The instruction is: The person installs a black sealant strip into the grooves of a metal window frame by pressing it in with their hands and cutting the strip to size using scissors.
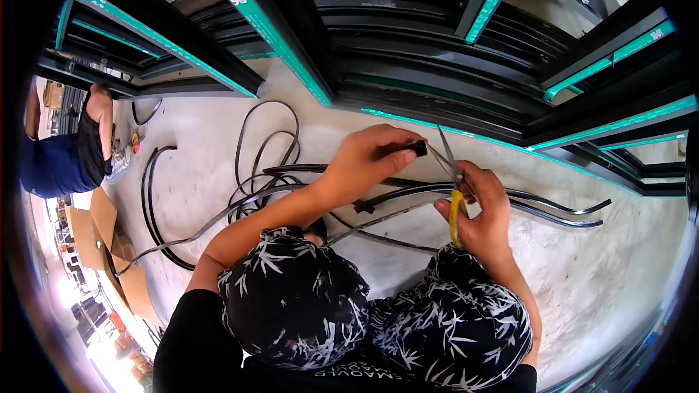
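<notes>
Trimming step: left hand (368,160) pinching black rubber strip (416,148) end; right hand (480,207) gripping yellow-handled scissors (453,175), blades at strip. Next: steady, square cut.

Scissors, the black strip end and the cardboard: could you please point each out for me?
Scissors (453,175): head view, on the blades near the pivot.
Black strip end (417,148): head view, on the tip pinched by the left hand.
Cardboard (102,222): head view, on the flat brown sheet.

Scissors, yellow-handled (453,189): 1, near right. Hands: 2, left hand (368,156), right hand (484,207). Black rubber strips (251,175): several, tangled, exact qty unclear, centre floor. Other person (65,153): 1, far left. Cardboard pcs (102,229): approx 3, near left.
</notes>
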`<move>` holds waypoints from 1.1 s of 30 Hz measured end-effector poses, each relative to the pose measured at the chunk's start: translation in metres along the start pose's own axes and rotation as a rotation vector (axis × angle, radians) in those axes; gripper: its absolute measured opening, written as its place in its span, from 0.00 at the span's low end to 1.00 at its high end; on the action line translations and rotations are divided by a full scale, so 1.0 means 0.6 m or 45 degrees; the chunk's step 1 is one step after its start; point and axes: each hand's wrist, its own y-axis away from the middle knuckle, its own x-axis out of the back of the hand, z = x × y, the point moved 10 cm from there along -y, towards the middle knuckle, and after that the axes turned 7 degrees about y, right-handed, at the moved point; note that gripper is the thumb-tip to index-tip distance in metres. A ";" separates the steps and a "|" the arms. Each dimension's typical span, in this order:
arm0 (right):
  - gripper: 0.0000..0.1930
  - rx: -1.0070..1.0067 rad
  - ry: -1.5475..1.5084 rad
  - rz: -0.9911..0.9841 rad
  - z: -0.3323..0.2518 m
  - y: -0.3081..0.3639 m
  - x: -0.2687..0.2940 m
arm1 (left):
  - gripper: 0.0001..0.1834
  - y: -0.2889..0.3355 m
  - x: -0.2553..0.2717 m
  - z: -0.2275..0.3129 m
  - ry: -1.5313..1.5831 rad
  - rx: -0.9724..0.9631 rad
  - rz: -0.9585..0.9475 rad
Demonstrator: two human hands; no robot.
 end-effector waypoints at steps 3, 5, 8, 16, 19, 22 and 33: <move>0.30 0.011 -0.038 0.060 -0.013 -0.011 -0.021 | 0.15 -0.001 0.003 0.025 0.037 -0.152 0.079; 0.30 -0.021 -0.073 0.052 -0.021 -0.019 -0.032 | 0.16 -0.001 0.006 0.028 0.062 -0.206 0.126; 0.29 -0.002 -0.028 0.055 -0.030 -0.028 -0.038 | 0.17 0.002 0.013 0.033 0.081 -0.226 0.183; 0.27 0.038 0.081 0.089 -0.030 -0.031 -0.046 | 0.15 0.005 0.007 0.049 -0.042 -0.272 0.261; 0.27 0.035 0.060 0.067 -0.029 -0.031 -0.048 | 0.14 0.005 0.009 0.049 -0.099 -0.314 0.280; 0.26 0.026 0.110 -0.040 -0.025 -0.032 -0.057 | 0.14 0.005 0.015 0.043 -0.159 -0.271 0.313; 0.34 -0.351 -0.968 0.033 0.029 -0.002 -0.119 | 0.15 -0.044 -0.043 0.095 0.531 -0.118 0.097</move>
